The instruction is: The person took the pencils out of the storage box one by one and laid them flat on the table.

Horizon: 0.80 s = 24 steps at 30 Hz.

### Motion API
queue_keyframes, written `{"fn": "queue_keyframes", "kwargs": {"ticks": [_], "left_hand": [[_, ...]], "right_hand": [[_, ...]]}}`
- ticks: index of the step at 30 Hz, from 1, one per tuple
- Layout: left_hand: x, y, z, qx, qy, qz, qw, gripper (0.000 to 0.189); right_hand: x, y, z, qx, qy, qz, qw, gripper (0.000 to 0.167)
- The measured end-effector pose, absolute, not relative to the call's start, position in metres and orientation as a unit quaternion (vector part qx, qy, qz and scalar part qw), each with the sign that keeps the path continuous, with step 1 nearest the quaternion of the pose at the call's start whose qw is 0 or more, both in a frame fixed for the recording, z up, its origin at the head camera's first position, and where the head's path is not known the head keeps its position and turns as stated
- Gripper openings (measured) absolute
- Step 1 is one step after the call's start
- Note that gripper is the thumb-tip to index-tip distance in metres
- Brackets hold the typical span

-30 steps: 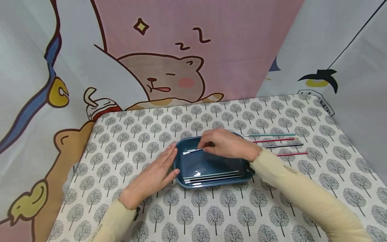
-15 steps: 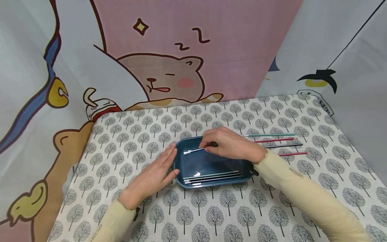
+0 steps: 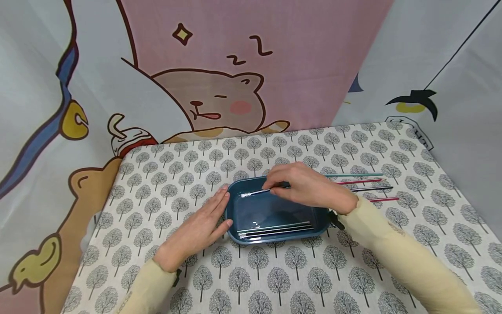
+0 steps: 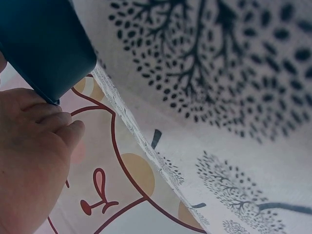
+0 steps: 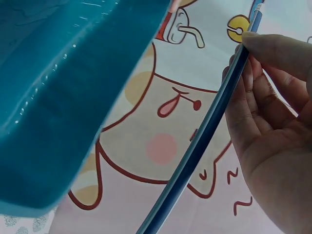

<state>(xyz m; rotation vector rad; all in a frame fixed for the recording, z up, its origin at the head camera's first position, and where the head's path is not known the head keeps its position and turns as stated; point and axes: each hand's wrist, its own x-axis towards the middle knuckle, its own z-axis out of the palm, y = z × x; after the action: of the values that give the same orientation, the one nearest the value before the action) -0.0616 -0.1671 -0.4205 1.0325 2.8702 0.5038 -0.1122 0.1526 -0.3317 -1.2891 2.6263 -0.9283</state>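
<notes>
My right hand [image 3: 300, 185] pinches a dark blue pencil [image 5: 209, 126] between thumb and fingers, above the back part of a blue tray [image 3: 231, 231]. In the head view the pencil's pale end points left, and its other end is hidden behind the hand. My left hand [image 3: 200, 226] lies with extended fingers at the tray's left edge, its fingertips touching the rim. The left wrist view shows those fingers against the outer corner of the tray [image 4: 53, 48]. Several pencils [image 3: 274, 229] lie side by side along the tray's near wall.
To the right of the tray, several more pencils lie apart on the tree-print cloth [image 3: 255, 283]: a teal one [image 3: 357, 175], a dark one [image 3: 374, 189], a red one [image 3: 364, 181] and another red one [image 3: 386, 199]. A cartoon-print curtain [image 3: 306, 65] hangs behind the table.
My right hand has shifted a little right and toward the back, sliding along or carrying the pencil; which one is unclear. The left hand and tray stay where they were.
</notes>
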Motion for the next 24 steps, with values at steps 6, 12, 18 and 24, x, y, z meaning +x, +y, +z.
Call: {"fn": "queue_keyframes", "kwargs": {"ticks": [6,12,18,24], "left_hand": [[-0.061,-0.167,-0.421,0.333,0.929,0.16,0.022,0.073],[-0.061,-0.167,-0.421,0.332,0.93,0.158,0.022,0.073],[-0.061,-0.167,-0.42,0.331,0.93,0.158,0.024,0.073],[-0.061,-0.167,-0.42,0.335,0.929,0.157,0.021,0.073]], "right_hand": [[-0.109,0.161,-0.326,-0.427,0.85,-0.309,0.016,0.019],[-0.107,0.169,-0.32,-0.427,0.85,-0.309,-0.005,0.021],[-0.103,0.178,-0.314,-0.412,0.858,-0.307,-0.014,0.022],[-0.098,0.189,-0.313,-0.403,0.864,-0.298,-0.037,0.024]]}}
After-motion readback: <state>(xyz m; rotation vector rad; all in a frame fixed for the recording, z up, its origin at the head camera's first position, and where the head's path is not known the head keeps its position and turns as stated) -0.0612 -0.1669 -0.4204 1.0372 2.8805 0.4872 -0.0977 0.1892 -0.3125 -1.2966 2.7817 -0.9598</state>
